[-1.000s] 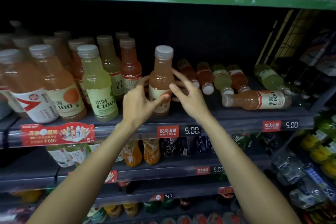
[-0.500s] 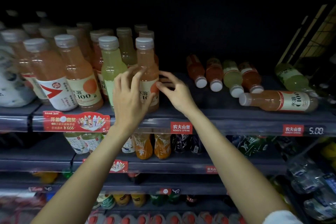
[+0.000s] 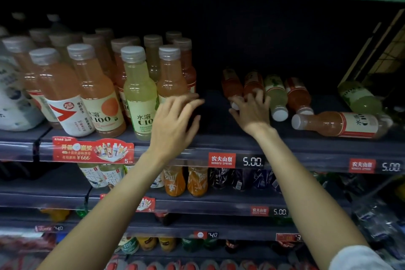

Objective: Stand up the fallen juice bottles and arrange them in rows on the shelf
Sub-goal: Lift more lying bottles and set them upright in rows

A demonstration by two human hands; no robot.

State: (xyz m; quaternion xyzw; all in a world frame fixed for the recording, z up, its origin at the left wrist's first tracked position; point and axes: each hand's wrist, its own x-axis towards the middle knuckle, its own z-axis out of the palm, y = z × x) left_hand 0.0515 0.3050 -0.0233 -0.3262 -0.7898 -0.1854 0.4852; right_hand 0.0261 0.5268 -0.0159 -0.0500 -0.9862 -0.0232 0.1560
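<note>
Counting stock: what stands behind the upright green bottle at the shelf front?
Behind the green bottle stand more upright bottles, orange and pale, caps showing in rows. Their lower halves are hidden by the front row, and the shelf's dark back hides how far the rows go.

Light falls from above and in front, bright on the standing bottles [image 3: 140, 92] and both forearms, while the shelf [image 3: 219, 116] recess beyond the fingertips sinks into near black. Both hands smear with motion blur, as do the fallen bottles [image 3: 276, 94] past the right fingers. Shelf edges bow toward the frame borders, and the corners go soft.
</note>
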